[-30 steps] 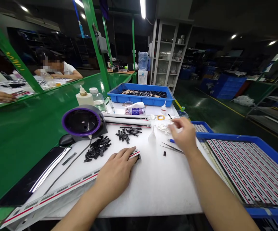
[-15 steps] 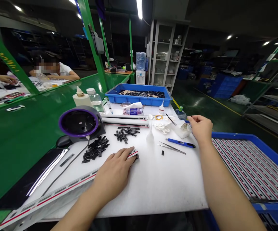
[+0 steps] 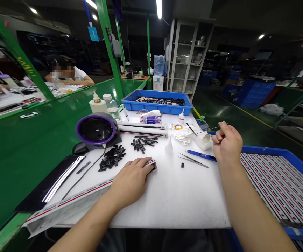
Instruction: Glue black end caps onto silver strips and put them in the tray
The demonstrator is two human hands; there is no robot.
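My left hand [image 3: 130,182] is closed over the far end of a long white channel-shaped strip [image 3: 70,200] with a red line and dark slots, lying diagonally across the bench's left. Raised over the bench's right edge, my right hand [image 3: 227,141] pinches a thin dark wire-like rod [image 3: 209,129] that points left. Below it are a white pad [image 3: 203,141], a blue pen-shaped tool [image 3: 201,155] and metal tweezers [image 3: 193,161]. A small black piece [image 3: 182,165] lies alone near the tweezers. Between my hands stands a translucent white squeeze bottle [image 3: 168,148]. Black pieces [image 3: 112,159] are heaped beyond my left hand.
A purple-rimmed round device [image 3: 96,130] stands at the left, its cable trailing over the bench. At the back sits a blue tray [image 3: 156,108] of black parts. A blue crate [image 3: 280,149] of striped strips flanks the right side. A co-worker [image 3: 80,75] sits beyond the green partition.
My right hand has turned and lifted slightly, drawing the thin rod rightward over the white pad. My left hand stays on the strip. The camera view has shifted somewhat left.
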